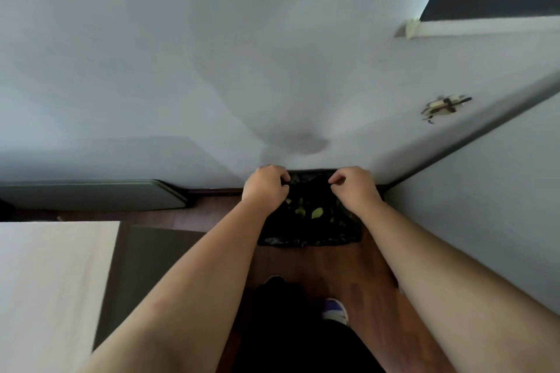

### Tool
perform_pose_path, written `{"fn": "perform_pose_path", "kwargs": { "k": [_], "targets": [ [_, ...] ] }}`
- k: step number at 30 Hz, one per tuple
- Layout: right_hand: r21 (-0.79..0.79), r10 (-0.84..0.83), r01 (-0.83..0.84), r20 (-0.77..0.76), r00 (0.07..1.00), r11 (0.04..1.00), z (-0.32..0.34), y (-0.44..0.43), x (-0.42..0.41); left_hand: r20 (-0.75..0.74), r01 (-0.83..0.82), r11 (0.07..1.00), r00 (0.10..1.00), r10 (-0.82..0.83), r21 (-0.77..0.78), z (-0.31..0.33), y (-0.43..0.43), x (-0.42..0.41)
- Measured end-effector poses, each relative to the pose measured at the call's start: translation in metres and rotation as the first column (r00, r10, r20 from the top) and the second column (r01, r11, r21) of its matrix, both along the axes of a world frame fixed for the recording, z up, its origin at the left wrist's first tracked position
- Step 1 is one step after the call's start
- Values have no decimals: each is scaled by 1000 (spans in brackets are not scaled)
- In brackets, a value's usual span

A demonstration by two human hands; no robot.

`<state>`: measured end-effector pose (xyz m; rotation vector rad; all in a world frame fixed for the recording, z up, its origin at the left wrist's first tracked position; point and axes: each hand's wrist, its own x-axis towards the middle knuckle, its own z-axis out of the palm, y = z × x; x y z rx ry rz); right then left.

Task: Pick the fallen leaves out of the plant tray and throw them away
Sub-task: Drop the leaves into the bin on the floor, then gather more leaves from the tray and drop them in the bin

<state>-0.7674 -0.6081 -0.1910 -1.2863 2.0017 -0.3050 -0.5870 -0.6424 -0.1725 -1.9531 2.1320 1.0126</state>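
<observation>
Down on the wooden floor [327,263] against the white wall [181,70], pale counter [51,281] off to the left, blue-toed shoe [335,310] below. Over the black-lined bin [312,236], left hand [265,186] and right hand [353,188] both curled, fingertips pinched together; anything gripped, impossible to tell. Inside on the liner, yellow-green leaves [316,213], small and flat.

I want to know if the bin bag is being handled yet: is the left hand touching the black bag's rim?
Touching. In the head view the left hand has its fingertips curled onto the far rim of the black bag, with no gap showing.
</observation>
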Motion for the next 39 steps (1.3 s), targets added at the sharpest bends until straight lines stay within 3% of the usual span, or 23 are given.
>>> {"fn": "perform_pose_path", "kwargs": {
  "k": [5, 12, 15, 20, 24, 29, 34, 39],
  "targets": [
    [-112, 68, -64, 33, 997, 992, 69, -21, 19, 24, -68, 990, 997, 71, -121, 70, -7, 19],
    [-362, 424, -384, 36, 905, 849, 190, -27, 132, 31, -312, 883, 939, 344, -351, 188, 53, 113],
    [-401, 614, -556, 19, 789, 728, 227, -1, 209, 37, -457, 788, 856, 515, -413, 225, 107, 184],
    [-444, 874, -793, -46, 485, 417, 261, 87, 343, 135, -666, 602, 614, 778, -441, 262, 246, 299],
    [-411, 968, -891, -71, 241, 192, 265, 182, 431, 135, -838, 383, 359, 923, -390, 265, 385, 359],
    [-347, 994, -935, -106, -35, -70, 251, 296, 521, 151, -930, 179, 136, 979, -320, 241, 528, 411],
    [-276, 974, -936, -115, -194, -219, 221, 385, 597, 129, -973, 69, 41, 991, -221, 196, 620, 472],
    [-159, 956, -945, -115, -268, -284, 181, 429, 654, 107, -982, 131, 117, 987, -136, 153, 651, 521]
  ]
}}
